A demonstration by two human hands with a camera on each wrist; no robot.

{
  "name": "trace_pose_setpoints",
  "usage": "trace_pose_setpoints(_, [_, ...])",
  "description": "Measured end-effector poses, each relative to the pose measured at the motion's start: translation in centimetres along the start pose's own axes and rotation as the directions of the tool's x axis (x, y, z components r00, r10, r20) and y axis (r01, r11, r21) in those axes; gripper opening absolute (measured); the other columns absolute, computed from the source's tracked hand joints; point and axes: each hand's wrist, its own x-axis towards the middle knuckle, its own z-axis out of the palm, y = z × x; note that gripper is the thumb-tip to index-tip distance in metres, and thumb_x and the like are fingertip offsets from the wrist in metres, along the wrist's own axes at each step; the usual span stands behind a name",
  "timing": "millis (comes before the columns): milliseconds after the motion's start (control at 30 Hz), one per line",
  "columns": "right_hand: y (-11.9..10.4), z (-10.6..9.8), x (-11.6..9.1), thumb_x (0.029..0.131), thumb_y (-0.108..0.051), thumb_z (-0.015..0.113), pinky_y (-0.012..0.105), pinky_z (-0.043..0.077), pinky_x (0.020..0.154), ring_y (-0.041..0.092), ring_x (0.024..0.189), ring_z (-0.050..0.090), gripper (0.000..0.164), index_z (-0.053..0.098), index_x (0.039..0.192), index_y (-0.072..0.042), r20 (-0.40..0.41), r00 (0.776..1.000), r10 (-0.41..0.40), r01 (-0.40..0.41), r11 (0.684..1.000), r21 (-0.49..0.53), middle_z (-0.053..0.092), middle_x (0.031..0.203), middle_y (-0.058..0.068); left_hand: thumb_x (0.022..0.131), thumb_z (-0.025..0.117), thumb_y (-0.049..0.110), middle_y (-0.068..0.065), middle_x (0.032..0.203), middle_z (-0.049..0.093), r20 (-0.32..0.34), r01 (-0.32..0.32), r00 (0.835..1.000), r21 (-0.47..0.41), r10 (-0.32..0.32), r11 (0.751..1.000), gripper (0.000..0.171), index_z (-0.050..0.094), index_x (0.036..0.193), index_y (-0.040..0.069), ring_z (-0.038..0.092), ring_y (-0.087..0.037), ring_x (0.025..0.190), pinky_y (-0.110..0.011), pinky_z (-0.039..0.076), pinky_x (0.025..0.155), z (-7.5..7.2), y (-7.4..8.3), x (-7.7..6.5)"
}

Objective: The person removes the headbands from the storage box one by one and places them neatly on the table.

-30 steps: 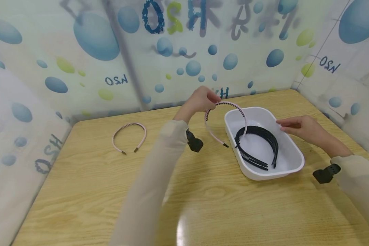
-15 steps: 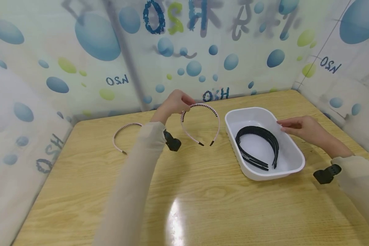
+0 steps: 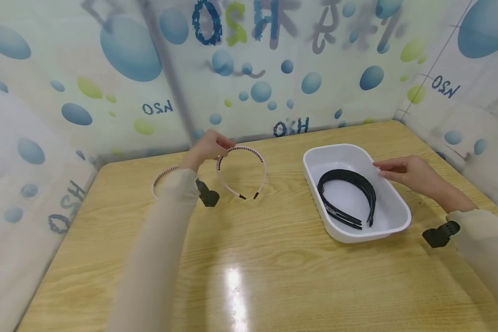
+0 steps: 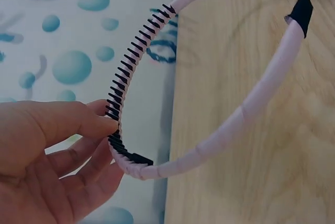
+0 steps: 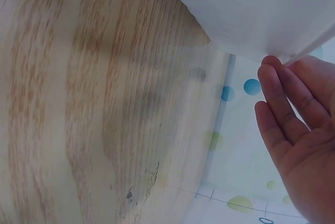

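Note:
My left hand [image 3: 206,148] pinches a pale pink headband [image 3: 245,148] near the top of its arc, with the dark-tipped ends hanging down over the table. In the left wrist view, the thumb and fingers grip the headband [image 4: 246,111] at its row of black comb teeth. A second pink headband [image 3: 162,174] lies on the table at the left, partly hidden behind the left forearm. My right hand [image 3: 415,175] pinches the right rim of a white plastic basin [image 3: 394,203]. In the right wrist view, the fingertips of that hand [image 5: 301,124] meet the basin's edge [image 5: 241,14].
Several black headbands [image 3: 352,178] lie nested together inside the basin. The wooden table [image 3: 282,276] ends at the back against a white wall covering [image 3: 340,46] with blue and green dots. A similar covering stands at both sides.
My left hand has carried the pink headband leftward from the basin, across the table toward the other pink headband. My right hand and the basin have stayed in place.

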Motion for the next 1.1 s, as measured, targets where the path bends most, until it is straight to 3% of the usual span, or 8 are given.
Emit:
trace_pose_setpoints(433, [0.1, 0.0, 0.1, 0.091, -0.017, 0.058, 0.042, 0.049, 0.08, 0.04, 0.106, 0.053, 0.039, 0.054, 0.124, 0.004, -0.008, 1.0, 0.003, -0.003, 1.0, -0.009, 0.054, 0.12, 0.027, 0.085, 0.051, -0.007, -0.023, 0.123, 0.053, 0.041, -0.017, 0.999, 0.044, 0.016, 0.999, 0.037, 0.054, 0.122, -0.008, 0.053, -0.034, 0.106, -0.042, 0.047, 0.084, -1.2, -4.4, -0.4])
trace_pose_setpoints(667, [0.0, 0.0, -0.1, 0.092, -0.019, 0.057, 0.043, 0.048, 0.081, 0.04, 0.107, 0.053, 0.04, 0.054, 0.124, 0.004, -0.011, 1.0, 0.01, -0.01, 1.0, -0.004, 0.053, 0.12, 0.027, 0.085, 0.051, -0.007, -0.022, 0.125, 0.052, 0.051, -0.02, 0.999, 0.071, 0.017, 0.997, 0.037, 0.054, 0.122, -0.006, 0.051, -0.035, 0.108, -0.044, 0.045, 0.085, -1.6, -5.4, 0.0])
trace_pose_setpoints(1100, [0.1, 0.1, 0.0, 0.091, -0.018, 0.057, 0.043, 0.048, 0.082, 0.039, 0.106, 0.053, 0.039, 0.055, 0.124, 0.003, -0.019, 1.0, 0.004, -0.004, 1.0, -0.003, 0.054, 0.12, 0.027, 0.084, 0.049, -0.01, -0.026, 0.123, 0.051, 0.064, -0.03, 0.998, 0.075, 0.025, 0.997, 0.036, 0.053, 0.12, -0.01, 0.047, -0.037, 0.115, -0.043, 0.041, 0.093, -0.9, -7.0, 1.1])
